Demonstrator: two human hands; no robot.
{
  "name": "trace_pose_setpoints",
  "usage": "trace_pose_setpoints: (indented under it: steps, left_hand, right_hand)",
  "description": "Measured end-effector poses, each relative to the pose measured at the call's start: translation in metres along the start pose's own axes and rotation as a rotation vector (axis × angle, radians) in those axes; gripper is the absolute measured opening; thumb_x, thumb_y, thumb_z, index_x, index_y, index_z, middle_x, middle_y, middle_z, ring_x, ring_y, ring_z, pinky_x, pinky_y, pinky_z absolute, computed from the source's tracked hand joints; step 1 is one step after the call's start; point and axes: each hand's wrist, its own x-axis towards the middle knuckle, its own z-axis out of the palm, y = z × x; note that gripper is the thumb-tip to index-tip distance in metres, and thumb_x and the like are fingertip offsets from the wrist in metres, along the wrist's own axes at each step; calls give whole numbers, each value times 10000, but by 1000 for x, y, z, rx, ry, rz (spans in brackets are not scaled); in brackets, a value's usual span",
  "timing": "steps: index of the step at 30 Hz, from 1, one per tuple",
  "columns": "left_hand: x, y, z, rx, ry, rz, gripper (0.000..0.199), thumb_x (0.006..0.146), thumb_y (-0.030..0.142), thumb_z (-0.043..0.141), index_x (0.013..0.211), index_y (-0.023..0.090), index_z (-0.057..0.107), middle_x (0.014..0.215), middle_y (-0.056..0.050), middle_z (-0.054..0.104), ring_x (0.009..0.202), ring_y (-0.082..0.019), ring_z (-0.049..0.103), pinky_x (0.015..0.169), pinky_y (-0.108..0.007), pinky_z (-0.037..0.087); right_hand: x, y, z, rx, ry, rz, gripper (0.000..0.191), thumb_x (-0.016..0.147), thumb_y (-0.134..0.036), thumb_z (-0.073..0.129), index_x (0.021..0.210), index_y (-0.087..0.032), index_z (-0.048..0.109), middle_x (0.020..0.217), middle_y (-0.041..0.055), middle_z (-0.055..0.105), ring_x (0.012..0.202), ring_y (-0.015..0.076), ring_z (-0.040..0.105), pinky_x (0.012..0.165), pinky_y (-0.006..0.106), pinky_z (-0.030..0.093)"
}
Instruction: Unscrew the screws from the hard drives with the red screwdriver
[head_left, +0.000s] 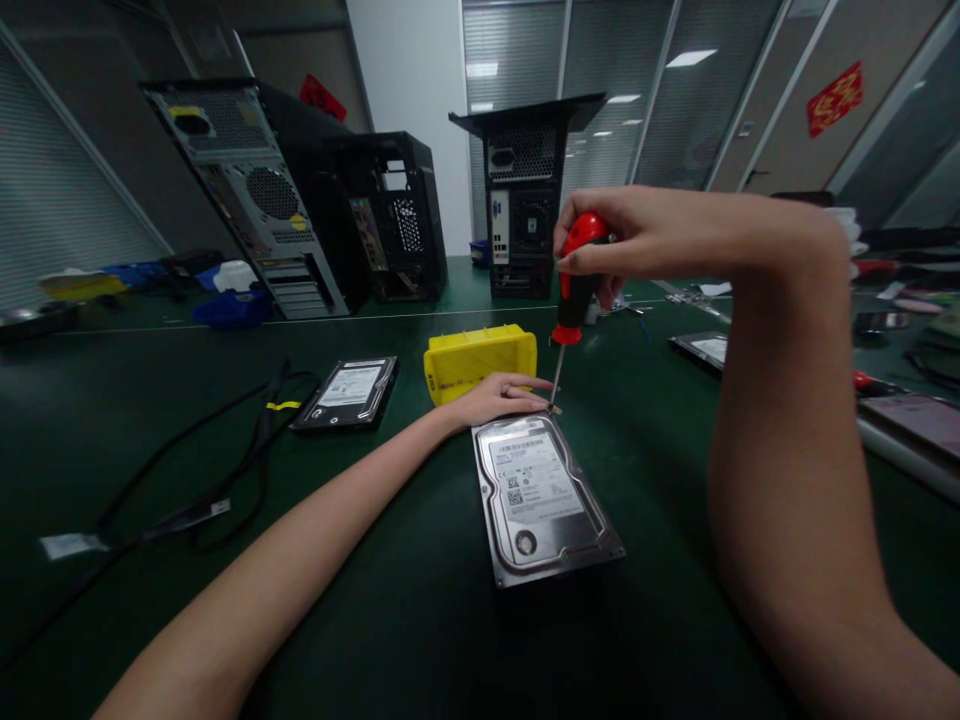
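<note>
On the dark green tabletop [405, 610], the silver rectangular metal hard drive [546, 500] should feel dense, stiff, best held by its sides. Right hand [619, 232] grips a red-and-black screwdriver [572, 308]; can't tell the left hand's [496, 399] grip.

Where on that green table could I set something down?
Bare tabletop shows on both sides of the near hard drive, out to the left forearm and right forearm. The drive's far end is crowded: left hand, yellow box, screwdriver.
</note>
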Motion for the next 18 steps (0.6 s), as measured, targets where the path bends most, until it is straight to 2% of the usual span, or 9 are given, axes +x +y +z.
trace_pose_setpoints:
  steps: [5, 12, 15, 18]
  left_hand:
    - [0, -1, 0, -47, -10, 7, 495, 817, 307, 636, 1267, 141, 511, 1107, -128, 675, 1001, -203, 638, 828, -336, 469]
    - [-1, 2, 2, -68, -10, 14, 421, 861, 292, 581, 1251, 141, 528, 1099, -121, 679, 1010, -189, 630, 837, -311, 452]
    - [-1, 5, 3, -66, 0, 4, 373, 934, 307, 449, 1243, 114, 534, 1103, -135, 675, 1007, -180, 627, 820, -293, 441]
    - [-1, 6, 4, -73, 9, -8, 410, 977, 334, 329, 1231, 91, 542, 1090, -149, 678, 996, -179, 627, 802, -287, 433]
  right_hand:
    - [2, 0, 1, -2, 19, 46, 310, 822, -399, 543, 1043, -183, 516, 892, 33, 633, 707, 138, 629, 571, 233, 496]
    - [1, -7, 0, -112, 39, 65, 400, 790, -535, 546, 969, -178, 560, 822, 30, 639, 686, 146, 631, 509, 221, 470]
    - [-2, -11, -1, -83, 22, 145, 327, 835, -475, 512, 952, -170, 527, 802, 16, 637, 642, 131, 639, 504, 213, 492]
    - [-5, -13, -2, 9, 0, 207, 233, 895, -378, 432, 957, -168, 510, 807, 10, 638, 679, 139, 656, 541, 234, 536]
